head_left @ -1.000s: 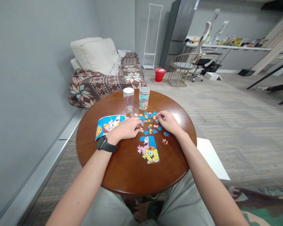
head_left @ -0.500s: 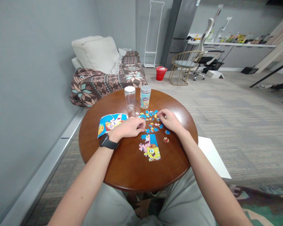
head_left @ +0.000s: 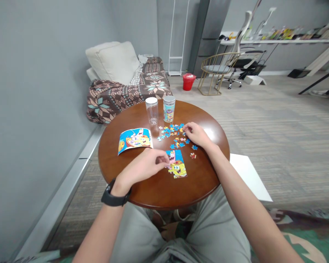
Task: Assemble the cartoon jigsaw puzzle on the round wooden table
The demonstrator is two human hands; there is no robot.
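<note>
My left hand (head_left: 149, 164) is at the left edge of a partly joined cartoon jigsaw puzzle (head_left: 178, 166), thumb and fingers pinched together. It covers part of the puzzle's pink left side, and whatever is between the fingertips is too small to make out. My right hand (head_left: 197, 134) rests at the right side of several loose puzzle pieces (head_left: 173, 128), its fingers curled in and touching the pile. Its fingertips hide what they grip, if anything. A red-brown puzzle piece (head_left: 193, 155) lies apart, right of the joined part. The curled picture sheet (head_left: 134, 140) lies beyond my left hand.
On the round wooden table (head_left: 153, 195) stand a clear jar (head_left: 152, 113) with a white lid and a printed jar (head_left: 169, 111) with a grey lid, both behind the pieces. Beyond are a covered sofa (head_left: 126, 91), a red bin (head_left: 188, 82) and a gold-framed chair (head_left: 218, 69).
My left hand has moved from the loose pieces towards me, to the joined puzzle's left edge, uncovering the picture sheet. My right hand stays by the pile. The view has shifted slightly.
</note>
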